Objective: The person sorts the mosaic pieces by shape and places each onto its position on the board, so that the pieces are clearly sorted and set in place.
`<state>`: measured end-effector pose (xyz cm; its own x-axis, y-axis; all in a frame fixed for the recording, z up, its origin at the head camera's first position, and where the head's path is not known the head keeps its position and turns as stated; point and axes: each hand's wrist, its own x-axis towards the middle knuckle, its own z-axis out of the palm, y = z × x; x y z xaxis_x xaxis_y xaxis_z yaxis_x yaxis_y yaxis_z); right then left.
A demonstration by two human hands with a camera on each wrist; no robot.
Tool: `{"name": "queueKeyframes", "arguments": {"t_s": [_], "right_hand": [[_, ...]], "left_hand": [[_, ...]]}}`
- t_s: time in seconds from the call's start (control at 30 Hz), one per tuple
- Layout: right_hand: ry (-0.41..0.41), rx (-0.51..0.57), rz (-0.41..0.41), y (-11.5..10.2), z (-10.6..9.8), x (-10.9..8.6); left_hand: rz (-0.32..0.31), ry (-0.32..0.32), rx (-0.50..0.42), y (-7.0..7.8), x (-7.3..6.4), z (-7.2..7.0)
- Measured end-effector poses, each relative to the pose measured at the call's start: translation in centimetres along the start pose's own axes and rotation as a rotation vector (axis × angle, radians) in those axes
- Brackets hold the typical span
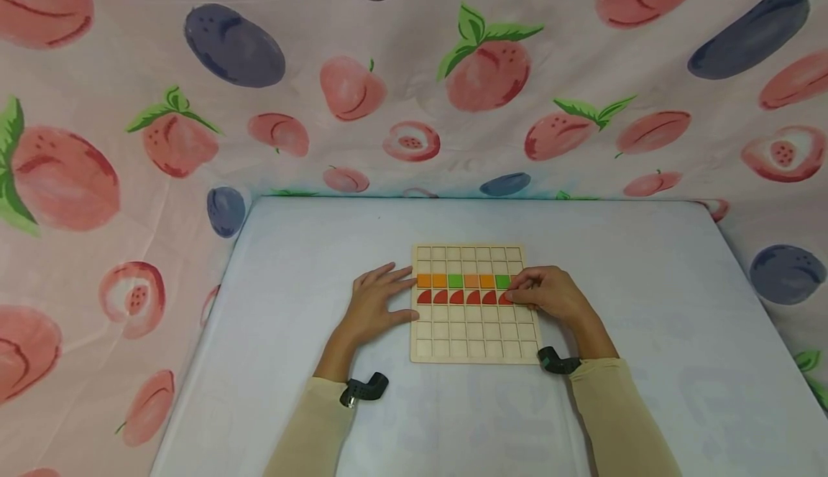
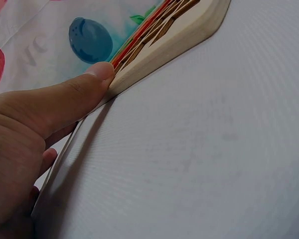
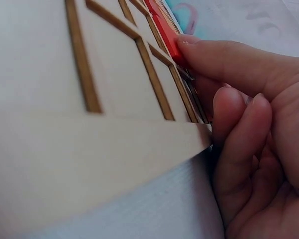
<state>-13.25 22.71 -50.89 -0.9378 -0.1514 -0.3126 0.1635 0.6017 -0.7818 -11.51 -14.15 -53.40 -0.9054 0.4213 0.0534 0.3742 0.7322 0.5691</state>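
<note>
A square wooden grid board (image 1: 475, 357) lies flat on the white table. One of its rows holds orange and green square tiles (image 1: 456, 281). Just below is a row of tiles with red quarter-circle shapes (image 1: 456, 297). My left hand (image 1: 371, 306) rests at the board's left edge, fingers spread, and in the left wrist view the thumb (image 2: 82, 89) touches that edge. At the right end of the red row, my right hand (image 1: 550, 294) pinches a red tile (image 3: 167, 37) between thumb and index finger. The fingers hide the end of both rows.
Bare grid cells (image 1: 466, 331) lie above and below the coloured rows. The white table (image 1: 291, 261) extends around the board. A fruit-printed cloth (image 1: 388, 24) hangs behind and beside the table. Black wrist devices (image 1: 364, 388) sit on both wrists.
</note>
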Motion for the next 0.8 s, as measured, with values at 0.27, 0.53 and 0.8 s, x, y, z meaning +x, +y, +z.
{"name": "queueKeyframes", "arguments": {"t_s": [0.27, 0.53, 0.8], "right_hand": [[-0.005, 0.02, -0.019, -0.1, 0.09, -0.02], [-0.003, 0.013, -0.02, -0.04, 0.12, 0.09], [-0.007, -0.002, -0.005, 0.19, 0.02, 0.2]], "left_hand": [[0.0, 0.0, 0.004, -0.08, 0.04, 0.04], [-0.002, 0.001, -0.006, -0.04, 0.03, 0.01], [-0.005, -0.005, -0.003, 0.02, 0.04, 0.02]]}}
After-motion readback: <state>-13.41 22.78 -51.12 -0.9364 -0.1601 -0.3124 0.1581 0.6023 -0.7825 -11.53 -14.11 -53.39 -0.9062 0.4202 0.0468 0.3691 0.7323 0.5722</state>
